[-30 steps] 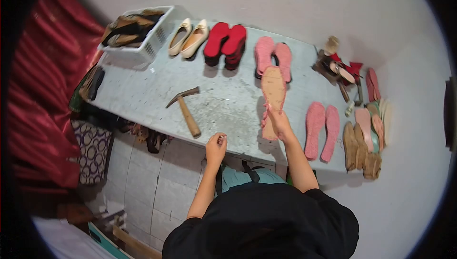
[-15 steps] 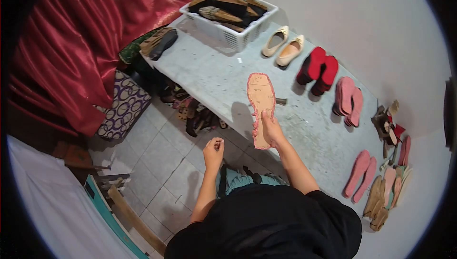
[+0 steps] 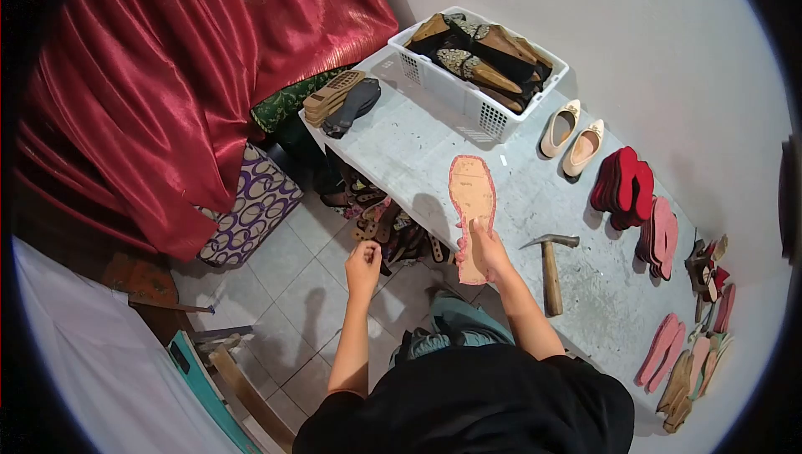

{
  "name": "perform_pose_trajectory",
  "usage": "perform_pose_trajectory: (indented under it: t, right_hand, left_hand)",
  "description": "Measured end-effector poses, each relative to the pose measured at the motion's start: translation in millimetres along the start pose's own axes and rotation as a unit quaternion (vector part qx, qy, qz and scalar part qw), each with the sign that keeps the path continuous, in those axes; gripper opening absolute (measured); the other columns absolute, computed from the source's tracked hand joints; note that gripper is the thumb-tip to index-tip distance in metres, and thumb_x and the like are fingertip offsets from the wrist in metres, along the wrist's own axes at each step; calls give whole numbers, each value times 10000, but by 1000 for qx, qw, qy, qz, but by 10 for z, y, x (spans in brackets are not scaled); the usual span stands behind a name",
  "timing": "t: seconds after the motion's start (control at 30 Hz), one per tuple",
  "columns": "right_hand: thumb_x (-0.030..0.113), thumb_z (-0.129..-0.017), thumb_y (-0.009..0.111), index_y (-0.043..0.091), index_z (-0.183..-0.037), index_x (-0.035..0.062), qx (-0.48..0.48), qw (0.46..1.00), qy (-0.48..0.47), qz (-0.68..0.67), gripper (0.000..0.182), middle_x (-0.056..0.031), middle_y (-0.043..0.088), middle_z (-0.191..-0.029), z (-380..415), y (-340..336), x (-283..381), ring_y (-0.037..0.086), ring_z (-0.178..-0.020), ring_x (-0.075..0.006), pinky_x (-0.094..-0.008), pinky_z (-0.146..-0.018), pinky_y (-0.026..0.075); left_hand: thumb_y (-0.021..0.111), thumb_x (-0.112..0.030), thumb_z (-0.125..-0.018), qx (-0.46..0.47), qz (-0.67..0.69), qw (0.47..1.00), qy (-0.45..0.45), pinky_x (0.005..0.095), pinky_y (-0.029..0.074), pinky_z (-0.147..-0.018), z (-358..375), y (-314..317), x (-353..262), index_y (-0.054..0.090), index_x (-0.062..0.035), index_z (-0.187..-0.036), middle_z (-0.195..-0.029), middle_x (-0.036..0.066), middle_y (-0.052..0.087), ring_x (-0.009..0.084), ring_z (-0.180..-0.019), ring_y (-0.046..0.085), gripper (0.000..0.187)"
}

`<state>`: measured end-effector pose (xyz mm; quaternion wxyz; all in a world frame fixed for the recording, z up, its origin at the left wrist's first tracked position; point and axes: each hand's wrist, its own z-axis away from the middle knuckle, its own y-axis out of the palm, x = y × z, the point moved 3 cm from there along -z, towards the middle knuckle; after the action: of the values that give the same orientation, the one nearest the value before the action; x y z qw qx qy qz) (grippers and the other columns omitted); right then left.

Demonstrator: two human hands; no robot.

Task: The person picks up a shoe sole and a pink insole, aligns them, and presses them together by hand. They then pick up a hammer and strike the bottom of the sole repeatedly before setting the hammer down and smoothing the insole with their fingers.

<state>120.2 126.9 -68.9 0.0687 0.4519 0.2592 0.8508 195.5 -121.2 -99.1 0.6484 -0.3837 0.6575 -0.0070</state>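
Observation:
My right hand [image 3: 489,255] grips a tan insole [image 3: 473,182] with a ragged pink edge. The thumb lies on its tan face and the fingers wrap behind it. The insole is held upright above the near edge of the table [image 3: 401,166]. My left hand [image 3: 362,268] hangs over the floor to the left of the insole, apart from it, its fingers curled in; whether something small is inside cannot be seen. A hammer [image 3: 551,274] with a wooden handle lies on the table, right of my right hand.
A white basket [image 3: 489,116] of shoes stands at the back. Beside it are cream shoes [image 3: 582,149], red soles [image 3: 624,187] and pink soles [image 3: 662,350]. Dark and tan soles [image 3: 342,103] lie at the far left corner. Footwear [image 3: 393,228] fills the space under the table.
My view has shifted left, so the table and its contents appear farther right. The hammer, mostly hidden behind the insole before, now shows fully. My right hand still holds the insole; my left stays curled.

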Motion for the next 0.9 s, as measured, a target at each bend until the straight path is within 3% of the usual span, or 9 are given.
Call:
perform_pose_trajectory:
  t: [0.17,0.33,0.37,0.47,0.53,0.57,0.67,0.77,0.9]
  right_hand:
    - [422,-934,435,491,-1085,17,18,1000,-15,-9,436,-73,503,-698,-621,226,172,513,-541,-208,-348,-504,452]
    - [436,-932,428,488,-1107,26,11,1000,-7,-5,450,-65,516,-706,-1119,491,352,533,-544,-200,-354,-509,475]
    - [430,-935,424,493,-1092,24,23,1000,-11,3,440,-68,519,-703,-1168,570,402,529,-542,-196,-352,-512,478]
    - [435,-932,425,497,-1086,25,39,999,-22,14,444,-70,526,-709,-1398,670,505,535,-546,-191,-347,-515,485]
    - [447,-928,429,496,-1096,27,37,999,-24,14,458,-70,529,-718,-1487,685,487,545,-552,-191,-344,-515,490]
    - [448,-926,433,500,-1089,26,42,999,-27,1,457,-71,533,-722,-1517,694,457,547,-553,-190,-339,-517,492]
    - [451,-924,437,506,-1080,26,10,999,-33,-16,458,-73,538,-726,-1544,707,410,551,-558,-191,-336,-523,493]
    - [453,-928,424,500,-1088,26,-45,998,-44,-31,463,-73,536,-719,-1511,700,371,551,-562,-196,-337,-530,491]
    - [452,-932,413,497,-1096,25,-88,990,-81,-79,465,-71,537,-712,-1561,701,338,547,-557,-197,-337,-533,487]
  left_hand:
    - [633,-89,-790,5,18,999,38,270,456,-579,-862,102,19,598,-34,-847,-711,75,583,155,-618,560,86]
    - [645,-91,-765,16,-22,995,94,317,459,-577,-1930,277,225,587,-38,-880,-668,94,570,216,-611,573,139]
    - [652,-107,-753,31,-42,995,89,361,460,-607,-2158,321,288,568,-38,-946,-726,116,582,258,-664,581,222]
    - [673,-136,-742,35,-104,988,110,380,463,-693,-2824,515,412,537,-61,-1042,-855,147,589,296,-789,587,338]
    - [701,-164,-724,22,-155,976,152,408,445,-804,-3184,634,444,487,-116,-1153,-1070,166,546,334,-981,539,481]
    - [701,-164,-724,31,-153,975,158,408,445,-804,-3320,673,454,487,-116,-1153,-1070,166,546,334,-981,539,481]
    - [733,-201,-702,69,-298,948,85,469,359,-944,-3696,832,653,410,-189,-1275,-1312,161,385,359,-1183,391,659]
    - [624,-185,-812,47,-383,917,98,442,364,-952,-3864,962,866,429,-163,-1283,-1299,193,408,364,-1188,395,510]
    - [567,-171,-855,102,-314,937,112,415,415,-898,-4031,822,809,484,-126,-1254,-1233,205,491,385,-1099,486,409]
